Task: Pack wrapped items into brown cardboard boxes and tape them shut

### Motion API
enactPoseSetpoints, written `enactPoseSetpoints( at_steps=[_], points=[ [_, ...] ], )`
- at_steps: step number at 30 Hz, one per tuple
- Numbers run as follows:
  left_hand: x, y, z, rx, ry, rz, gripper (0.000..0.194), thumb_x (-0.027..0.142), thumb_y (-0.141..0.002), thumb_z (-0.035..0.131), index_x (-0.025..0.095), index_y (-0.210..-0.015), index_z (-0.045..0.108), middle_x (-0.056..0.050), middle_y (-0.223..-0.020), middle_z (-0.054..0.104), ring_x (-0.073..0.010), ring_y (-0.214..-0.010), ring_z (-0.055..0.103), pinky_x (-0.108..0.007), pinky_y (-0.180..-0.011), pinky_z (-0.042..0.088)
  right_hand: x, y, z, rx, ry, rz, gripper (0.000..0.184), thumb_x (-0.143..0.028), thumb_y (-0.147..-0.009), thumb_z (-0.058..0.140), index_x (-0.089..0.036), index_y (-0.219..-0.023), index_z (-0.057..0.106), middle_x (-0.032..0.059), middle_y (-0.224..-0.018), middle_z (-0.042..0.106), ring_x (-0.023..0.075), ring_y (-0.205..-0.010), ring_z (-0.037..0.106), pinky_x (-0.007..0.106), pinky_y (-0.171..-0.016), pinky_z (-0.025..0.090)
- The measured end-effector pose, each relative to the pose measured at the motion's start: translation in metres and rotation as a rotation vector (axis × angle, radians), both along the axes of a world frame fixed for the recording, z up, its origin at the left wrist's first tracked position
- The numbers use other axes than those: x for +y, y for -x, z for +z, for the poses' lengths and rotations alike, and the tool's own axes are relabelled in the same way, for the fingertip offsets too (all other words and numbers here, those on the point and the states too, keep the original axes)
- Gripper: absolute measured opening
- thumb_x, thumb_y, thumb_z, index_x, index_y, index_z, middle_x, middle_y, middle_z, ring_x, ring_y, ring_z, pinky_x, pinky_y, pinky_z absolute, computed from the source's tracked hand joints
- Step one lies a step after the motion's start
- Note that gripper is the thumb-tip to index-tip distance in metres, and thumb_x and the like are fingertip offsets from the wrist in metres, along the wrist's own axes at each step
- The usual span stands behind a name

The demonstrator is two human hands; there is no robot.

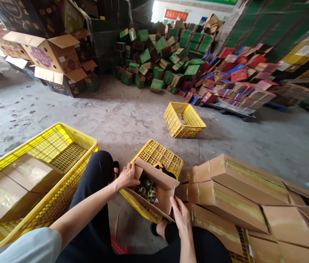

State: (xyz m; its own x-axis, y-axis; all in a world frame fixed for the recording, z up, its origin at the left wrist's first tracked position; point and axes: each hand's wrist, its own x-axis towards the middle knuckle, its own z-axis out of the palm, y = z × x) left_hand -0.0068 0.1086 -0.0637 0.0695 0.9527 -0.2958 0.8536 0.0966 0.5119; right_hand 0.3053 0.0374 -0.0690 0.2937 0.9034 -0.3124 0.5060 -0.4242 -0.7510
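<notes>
Your left hand (127,178) is curled over the left end of the open carton (168,199), its fingers grasping the cardboard edge. Your right hand (181,216) lies against the opposite end, fingers fairly straight; you cannot tell from this angle whether it pinches the wall or only steadies it.

The carton sits between your two hands, in front of you and between your knees. Its long axis runs from your left hand, farther out, down toward your right hand, nearer your body, so each hand has one end of it. Inside, the shiny wrapped bundle (147,190) lies toward your left hand, which is the nearer one, while the floor of the carton shows bare toward your right.

Under the carton is a yellow crate (154,151), with a black-and-yellow object (168,171), partly hidden, just beyond the carton's far wall. Farther out, closed cartons (233,199) are stacked on your right, and a large yellow basket (72,182) holding taped boxes (22,179) stands on your left.
</notes>
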Motion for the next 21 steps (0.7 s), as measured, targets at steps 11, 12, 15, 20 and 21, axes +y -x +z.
enactPoseSetpoints(
  at_steps=[11,12,15,20,21],
  points=[
    [-0.005,0.057,-0.011,-0.837,0.25,0.17,0.073,0.037,-0.08,0.067,0.021,-0.15,0.055,-0.01,-0.144,0.064,-0.0322,-0.128,0.06,-0.038,-0.101,0.049,-0.003,-0.009,-0.012,0.106,-0.04,-0.113,0.075,-0.083,-0.067,0.059,-0.021,-0.103,0.078,0.0148,-0.12,0.079,0.0405,-0.125,0.066,0.047,-0.112,0.047],
    [-0.005,0.057,-0.01,-0.857,0.257,0.179,0.073,0.037,-0.079,0.066,0.021,-0.149,0.055,-0.01,-0.143,0.065,-0.0318,-0.127,0.061,-0.037,-0.099,0.049,-0.004,-0.009,-0.011,0.113,-0.034,-0.114,0.074,-0.083,-0.067,0.059,-0.022,-0.103,0.079,0.0141,-0.118,0.079,0.0402,-0.125,0.065,0.047,-0.11,0.049],
    [-0.007,0.057,-0.004,-0.893,0.293,0.21,0.072,0.037,-0.08,0.061,0.021,-0.15,0.054,-0.009,-0.136,0.069,-0.0299,-0.123,0.063,-0.035,-0.092,0.05,-0.006,-0.009,-0.01,0.132,-0.024,-0.143,0.081,-0.086,-0.068,0.055,-0.019,-0.109,0.078,0.016,-0.121,0.078,0.0389,-0.128,0.064,0.043,-0.104,0.054],
    [-0.008,0.059,0.0,-0.943,0.347,0.19,0.075,0.036,-0.078,0.059,0.022,-0.152,0.051,-0.008,-0.138,0.067,-0.0294,-0.123,0.062,-0.033,-0.086,0.05,-0.01,-0.005,-0.009,0.131,-0.034,-0.199,0.092,-0.085,-0.074,0.049,-0.011,-0.125,0.074,0.0203,-0.134,0.071,0.0355,-0.132,0.063,0.039,-0.105,0.054],
    [-0.008,0.058,-0.001,-0.946,0.336,0.183,0.075,0.036,-0.078,0.06,0.022,-0.151,0.051,-0.009,-0.142,0.066,-0.0298,-0.127,0.061,-0.034,-0.089,0.05,-0.011,-0.003,-0.008,0.13,-0.039,-0.199,0.09,-0.083,-0.077,0.049,-0.011,-0.127,0.073,0.0199,-0.135,0.071,0.035,-0.132,0.063,0.038,-0.105,0.054]
  ],
)
